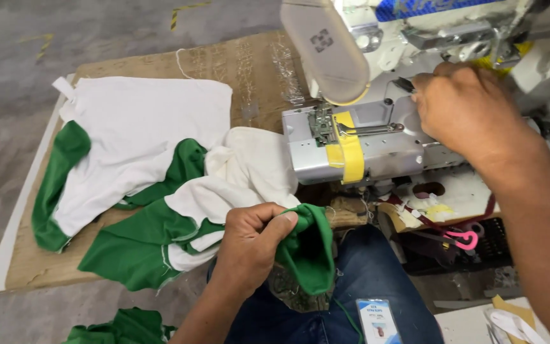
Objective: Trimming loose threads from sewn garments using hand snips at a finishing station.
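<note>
A green sleeve [307, 248] of a green-and-white garment [179, 223] is hanging off the near edge of the tabletop [33, 267], over the person's lap. The left hand [253, 245] is pinching this sleeve, fingers clenched on the fabric. The right hand [463, 108] is resting on the sewing machine [364, 140] at the tabletop's right side; whether its fingers are grasping anything cannot be told. A second white-and-green garment [135, 134] is lying flat toward the far left corner.
</note>
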